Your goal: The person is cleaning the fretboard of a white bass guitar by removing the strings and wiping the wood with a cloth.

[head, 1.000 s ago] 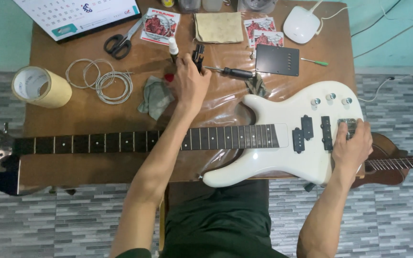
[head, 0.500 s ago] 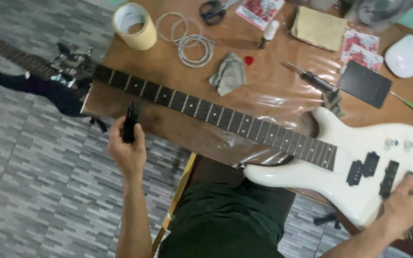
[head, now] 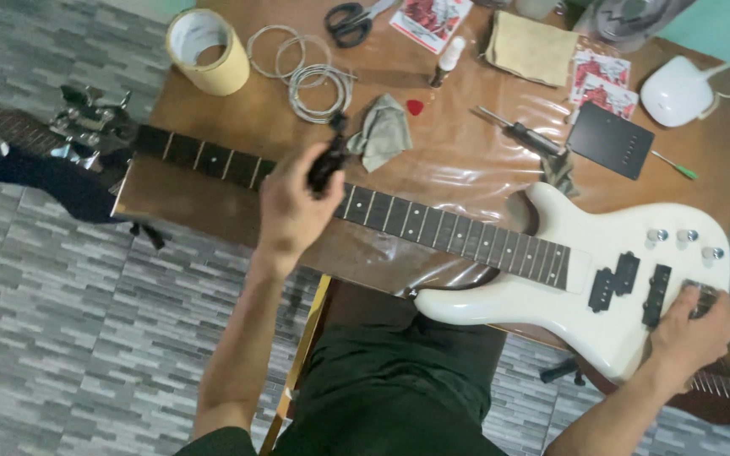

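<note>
From the head camera we see our left hand [head: 293,207] gripping a small black tool [head: 329,162] above the neck of the white guitar [head: 542,291], which lies across the table [head: 458,160]. Our right hand [head: 693,336] clasps the guitar's bridge end.

The right hand [head: 690,329] is covering the white bass guitar's [head: 568,304] bridge, the left hand [head: 291,205] is blurring around a dark tool [head: 329,160], and the second guitar [head: 724,390] is running off the frame's edge.
</note>
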